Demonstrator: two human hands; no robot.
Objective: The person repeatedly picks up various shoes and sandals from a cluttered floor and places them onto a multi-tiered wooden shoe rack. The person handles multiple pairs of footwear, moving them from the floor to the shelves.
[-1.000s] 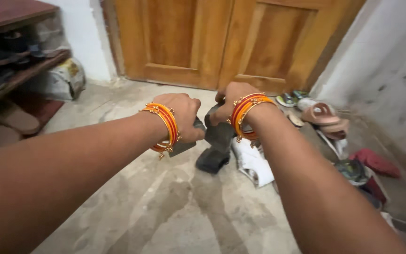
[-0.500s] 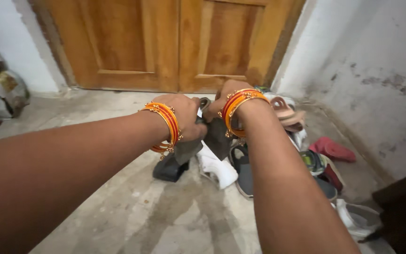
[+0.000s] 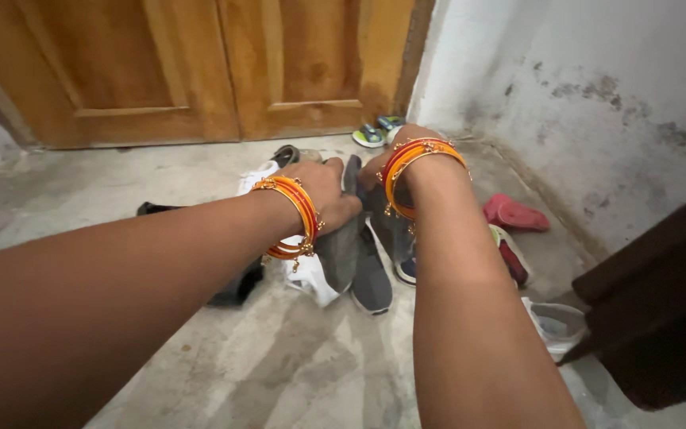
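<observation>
My left hand (image 3: 327, 195) grips one dark grey shoe (image 3: 341, 250) by its upper edge, sole hanging down. My right hand (image 3: 387, 163) holds a second dark grey shoe (image 3: 395, 234) close beside it; most of that hand is hidden behind my wrist. Both wrists wear stacks of orange and red bangles (image 3: 291, 214). Under the shoes, on the concrete floor (image 3: 279, 357), lie a white shoe (image 3: 311, 274) and a grey slip-on (image 3: 372, 278).
A wooden double door (image 3: 200, 63) stands ahead. Along the stained white wall (image 3: 597, 103) lie a red slipper (image 3: 514, 213), green sandals (image 3: 375, 133), a white shoe (image 3: 553, 324) and a black shoe (image 3: 236, 286). Dark furniture (image 3: 660, 310) juts in at right.
My view has swung right and down; the shelf at left has gone out of sight. Both hands have lowered the grey shoes toward the pile on the floor.
</observation>
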